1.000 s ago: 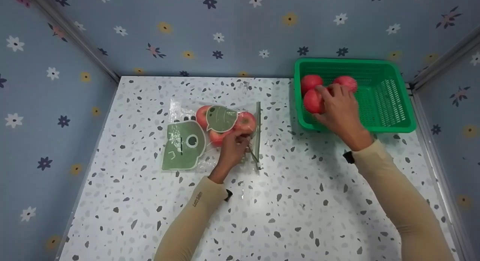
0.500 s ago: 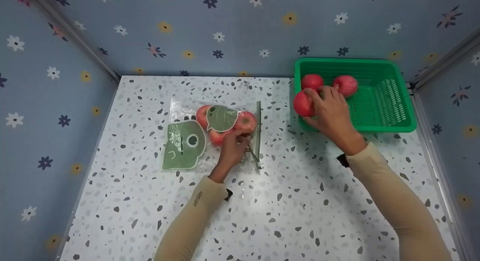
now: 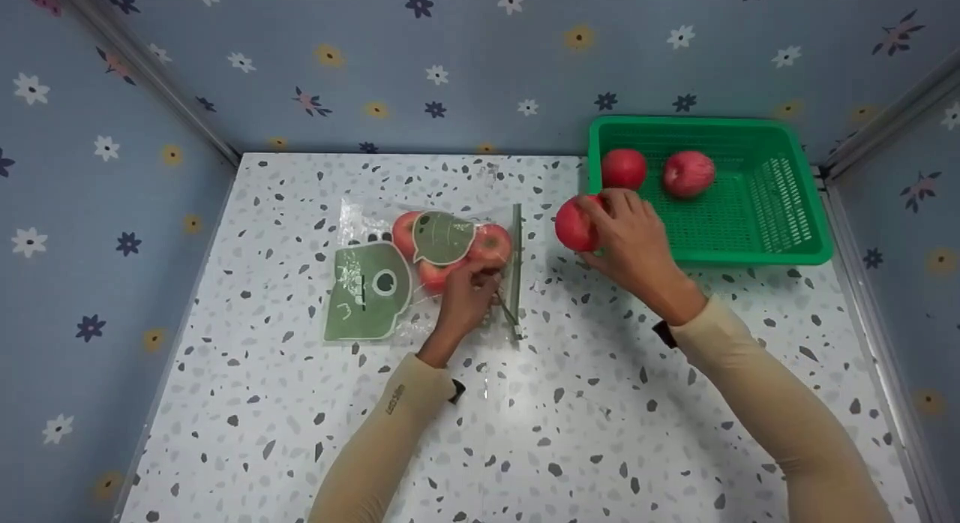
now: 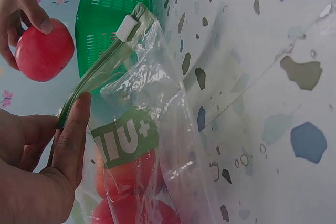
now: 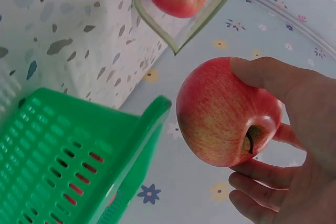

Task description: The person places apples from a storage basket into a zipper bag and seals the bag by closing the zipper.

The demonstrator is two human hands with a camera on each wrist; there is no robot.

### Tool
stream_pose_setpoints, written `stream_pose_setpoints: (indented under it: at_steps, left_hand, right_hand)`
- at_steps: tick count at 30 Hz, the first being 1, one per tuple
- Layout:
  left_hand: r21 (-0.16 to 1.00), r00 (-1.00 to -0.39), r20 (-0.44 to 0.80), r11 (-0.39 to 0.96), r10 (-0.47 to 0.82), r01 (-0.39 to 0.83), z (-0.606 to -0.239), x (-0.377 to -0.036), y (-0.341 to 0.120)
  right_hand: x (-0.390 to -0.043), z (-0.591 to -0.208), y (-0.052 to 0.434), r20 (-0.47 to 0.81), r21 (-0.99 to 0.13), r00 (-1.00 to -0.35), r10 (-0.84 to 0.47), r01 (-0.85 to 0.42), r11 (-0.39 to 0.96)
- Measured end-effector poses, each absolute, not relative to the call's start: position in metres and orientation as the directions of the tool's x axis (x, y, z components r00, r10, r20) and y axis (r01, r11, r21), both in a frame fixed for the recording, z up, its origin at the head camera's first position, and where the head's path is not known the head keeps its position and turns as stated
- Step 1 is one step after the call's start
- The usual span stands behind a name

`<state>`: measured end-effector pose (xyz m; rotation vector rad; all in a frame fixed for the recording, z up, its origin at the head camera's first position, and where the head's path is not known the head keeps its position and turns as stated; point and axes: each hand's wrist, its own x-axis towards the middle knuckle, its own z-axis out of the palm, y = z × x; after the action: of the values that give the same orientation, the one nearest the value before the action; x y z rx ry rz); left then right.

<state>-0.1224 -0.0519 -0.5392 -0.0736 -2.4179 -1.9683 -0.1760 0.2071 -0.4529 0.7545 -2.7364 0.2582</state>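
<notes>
A red apple (image 5: 226,114) is gripped by my right hand (image 3: 634,241), thumb on one side and fingers on the other. In the head view this apple (image 3: 577,224) hangs just left of the green basket's near left corner. My left hand (image 3: 469,298) pinches the green zip edge of a clear bag (image 4: 157,93) between thumb and fingers. The bag's mouth gapes toward the right, as the right wrist view shows. Inside the bag, several apples (image 3: 491,245) lie beneath a green dinosaur print (image 3: 371,290). A white slider (image 4: 126,28) sits on the zip strip.
The green basket (image 3: 750,256) stands at the back right of the speckled table (image 3: 555,433). Two red apples, one at its left (image 3: 623,168) and another (image 3: 688,173) beside it, lie in it. Flower-patterned walls (image 3: 480,73) enclose the table at the back and sides.
My right hand has lifted the apple out of the basket and carried it left over the rim, toward the bag. The left hand and bag have stayed in place.
</notes>
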Motion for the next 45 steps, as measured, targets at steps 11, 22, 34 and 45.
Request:
stream_pose_setpoints:
  at_steps: [11, 22, 34, 45]
  left_hand:
    - [0.978, -0.998, 0.058, 0.200, 0.028, 0.063, -0.541, -0.122, -0.051]
    - [0.978, -0.998, 0.051, 0.202, 0.021, 0.054, -0.542, -0.122, -0.052]
    - [0.973, -0.999, 0.038, 0.229, 0.009, 0.039, -0.540, -0.123, -0.051]
    - [0.970, -0.999, 0.043, 0.239, 0.009, 0.044, -0.539, -0.122, -0.051]
  right_hand:
    - [-0.162, -0.469, 0.190, 0.303, -0.095, -0.802, -0.515, -0.563, 0.821]
    - [-0.150, -0.493, 0.175, 0.257, -0.128, -0.801, -0.541, -0.583, 0.802]
    - [-0.142, -0.513, 0.160, 0.224, -0.169, -0.812, -0.538, -0.576, 0.800]
    - [-0.141, -0.526, 0.151, 0.190, -0.193, -0.828, -0.527, -0.558, 0.807]
